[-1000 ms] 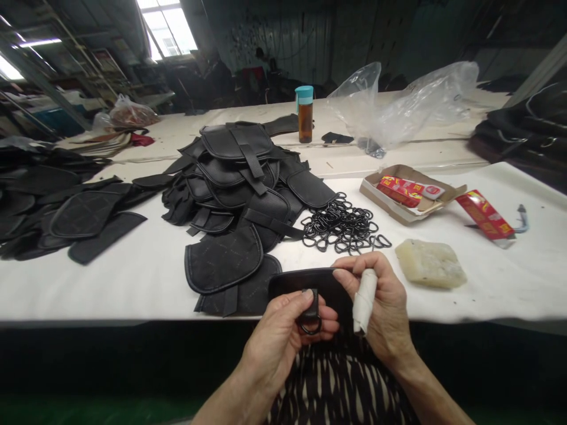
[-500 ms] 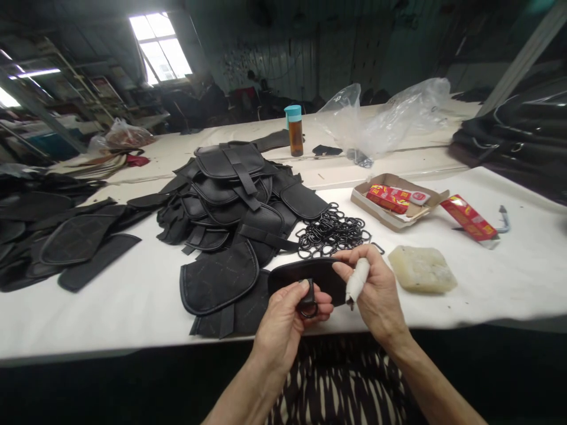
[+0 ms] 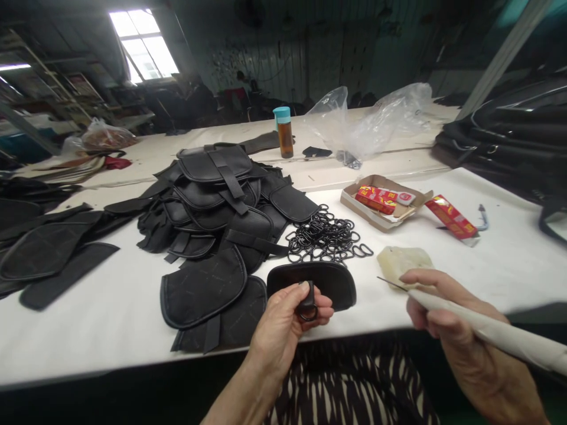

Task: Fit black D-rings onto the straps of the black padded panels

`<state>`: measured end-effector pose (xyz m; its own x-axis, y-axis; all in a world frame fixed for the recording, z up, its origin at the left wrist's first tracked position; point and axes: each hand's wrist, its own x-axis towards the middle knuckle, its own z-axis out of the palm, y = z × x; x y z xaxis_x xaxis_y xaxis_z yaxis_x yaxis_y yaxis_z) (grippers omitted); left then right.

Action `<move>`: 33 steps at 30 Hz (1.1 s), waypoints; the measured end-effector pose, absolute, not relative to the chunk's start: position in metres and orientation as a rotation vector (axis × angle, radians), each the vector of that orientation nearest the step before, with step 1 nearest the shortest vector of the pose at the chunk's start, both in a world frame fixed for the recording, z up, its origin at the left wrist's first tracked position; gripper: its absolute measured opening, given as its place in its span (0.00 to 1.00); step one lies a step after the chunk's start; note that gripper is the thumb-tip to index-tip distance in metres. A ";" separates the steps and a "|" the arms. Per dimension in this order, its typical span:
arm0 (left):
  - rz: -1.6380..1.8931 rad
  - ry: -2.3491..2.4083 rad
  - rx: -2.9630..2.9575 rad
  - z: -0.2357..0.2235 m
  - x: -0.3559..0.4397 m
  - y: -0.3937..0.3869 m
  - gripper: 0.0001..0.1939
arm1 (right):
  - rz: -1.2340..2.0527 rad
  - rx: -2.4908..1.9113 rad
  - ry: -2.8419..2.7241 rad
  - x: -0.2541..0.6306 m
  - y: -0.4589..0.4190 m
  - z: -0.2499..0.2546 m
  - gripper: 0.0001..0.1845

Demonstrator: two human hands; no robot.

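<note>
My left hand point(image 3: 287, 316) is closed, pinching a short folded black strap tab point(image 3: 307, 297) under the thumb. From the tab's lower end hangs a black D-ring point(image 3: 309, 314). Just behind these fingers a black curved flap point(image 3: 330, 277) with piped edging lies near the table's front; whether the hand also grips it is hidden. My right hand point(image 3: 469, 330) is closed around a long white-wrapped awl-like tool point(image 3: 491, 324). Its thin dark spike points left, in front of a pale yellowish block point(image 3: 403, 262).
Loose black D-rings point(image 3: 325, 236) lie heaped behind the flap. To the left rises a pile of black flaps point(image 3: 217, 195), with more flaps point(image 3: 48, 248) farther left. Behind stand a cardboard tray point(image 3: 376, 206), a red box point(image 3: 452, 218), a bottle point(image 3: 284, 133) and plastic bags point(image 3: 385, 124).
My right hand has left the flap and moved right, swinging the tool round so its spike lies by the yellowish block. My left hand keeps its pinch on the tab.
</note>
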<state>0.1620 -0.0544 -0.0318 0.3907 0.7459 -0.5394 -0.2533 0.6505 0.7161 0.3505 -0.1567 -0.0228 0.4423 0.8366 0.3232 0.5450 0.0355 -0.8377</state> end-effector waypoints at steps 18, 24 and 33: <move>0.627 1.069 0.628 -0.037 0.169 -0.045 0.05 | 0.067 -1.917 -0.824 0.377 -0.159 -0.020 0.15; 0.608 1.063 0.617 -0.038 0.168 -0.042 0.06 | 0.043 -1.927 -0.888 0.377 -0.149 -0.027 0.16; 0.571 1.110 0.565 -0.028 0.171 -0.039 0.09 | 0.109 -1.964 -0.914 0.377 -0.136 -0.037 0.15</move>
<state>0.1712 -0.0385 -0.0284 0.3357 0.6757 -0.6563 -0.1412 0.7250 0.6741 0.3775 -0.1362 -0.0367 0.7182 0.6383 0.2772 0.5551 -0.2852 -0.7814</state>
